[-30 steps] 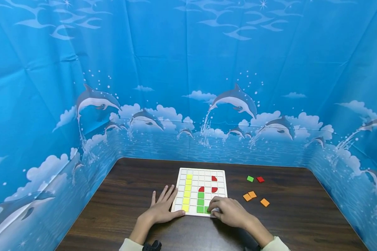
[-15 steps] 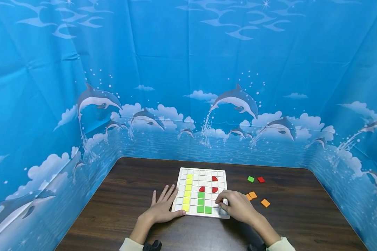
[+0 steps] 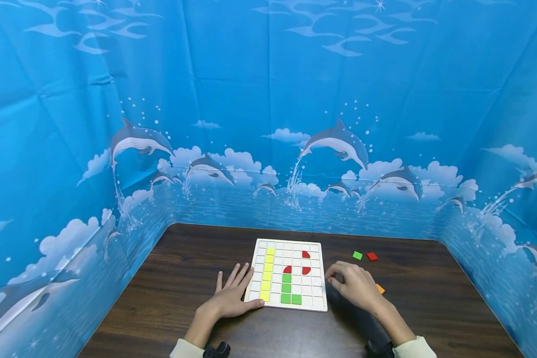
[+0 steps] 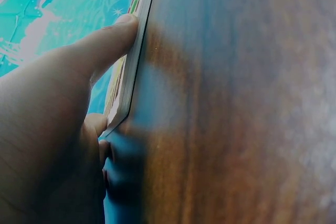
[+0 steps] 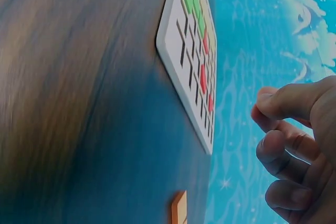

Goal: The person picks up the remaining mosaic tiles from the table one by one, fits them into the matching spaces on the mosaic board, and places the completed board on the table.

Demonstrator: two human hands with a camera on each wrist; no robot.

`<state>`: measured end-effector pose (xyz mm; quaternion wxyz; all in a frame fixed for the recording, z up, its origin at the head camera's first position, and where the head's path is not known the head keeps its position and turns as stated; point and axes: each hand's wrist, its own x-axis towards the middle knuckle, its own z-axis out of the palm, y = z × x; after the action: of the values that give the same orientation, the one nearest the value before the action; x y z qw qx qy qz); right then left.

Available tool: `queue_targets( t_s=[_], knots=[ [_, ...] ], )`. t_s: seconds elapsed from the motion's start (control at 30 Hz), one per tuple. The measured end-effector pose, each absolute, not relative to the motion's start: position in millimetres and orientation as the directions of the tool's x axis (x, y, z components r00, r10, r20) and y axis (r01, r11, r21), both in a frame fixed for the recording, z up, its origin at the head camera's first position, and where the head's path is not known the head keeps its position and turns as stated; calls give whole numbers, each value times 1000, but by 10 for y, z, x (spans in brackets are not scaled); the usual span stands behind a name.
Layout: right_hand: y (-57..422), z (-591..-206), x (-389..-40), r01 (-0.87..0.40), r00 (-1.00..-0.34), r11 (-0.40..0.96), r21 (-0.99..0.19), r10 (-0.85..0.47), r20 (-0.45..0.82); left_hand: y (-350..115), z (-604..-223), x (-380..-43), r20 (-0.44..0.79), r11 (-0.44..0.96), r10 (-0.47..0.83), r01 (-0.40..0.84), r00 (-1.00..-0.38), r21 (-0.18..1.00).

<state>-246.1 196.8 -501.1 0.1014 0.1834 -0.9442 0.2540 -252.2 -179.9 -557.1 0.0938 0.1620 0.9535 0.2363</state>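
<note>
A white square grid board (image 3: 316,279) lies on the dark wooden table. On it stand a column of yellow square tiles (image 3: 267,275), several green tiles (image 3: 286,288) in an L shape and three red quarter-circle tiles (image 3: 306,254). My left hand (image 3: 227,300) rests at the board's left side with fingers spread; in the left wrist view its thumb (image 4: 113,40) lies over the board's near edge. My right hand (image 3: 354,286) hovers off the board's right edge, fingers loosely bent. The right wrist view shows nothing between its thumb and fingertips.
To the right lie a loose green tile (image 3: 357,255) and a red tile (image 3: 372,256). An orange tile (image 3: 380,289) shows partly behind the right hand, and orange (image 5: 179,209) also appears in the right wrist view. A blue dolphin-print curtain (image 3: 268,124) surrounds the table.
My right hand has lifted from the lower green tile and moved right, off the board, toward the orange tiles, now covering most of them. The left hand has stayed put.
</note>
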Motion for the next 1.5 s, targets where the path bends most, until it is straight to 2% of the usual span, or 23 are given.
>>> queue_targets(
  t_s=[0.1,0.3,0.6,0.87,1.07,1.5],
  knots=[
    [2038,-5003,-2489,-369,-921,824,-429,-263,287,-1822,-5646,-2549,-86,839,352,273,-932,470],
    [2200,-4998,-2569,-312,-941,850,-425,-214,263,-1782,-5454,-2504,-136,850,349,252,-927,463],
    [2468,-5044,-2695,-312,-935,853,-418,-196,296,-1796,-5474,-2492,-87,812,388,295,-918,504],
    [2622,-5083,-2825,-286,-942,859,-424,-172,287,-1769,-5443,-2501,-134,839,360,257,-923,480],
    [2701,-5120,-2925,-267,-949,861,-432,-158,271,-1762,-5427,-2506,-151,859,347,249,-926,448],
    [2838,-5197,-3166,-150,-978,908,-392,-79,192,-1804,-5553,-2531,-105,828,374,280,-922,487]
  ],
)
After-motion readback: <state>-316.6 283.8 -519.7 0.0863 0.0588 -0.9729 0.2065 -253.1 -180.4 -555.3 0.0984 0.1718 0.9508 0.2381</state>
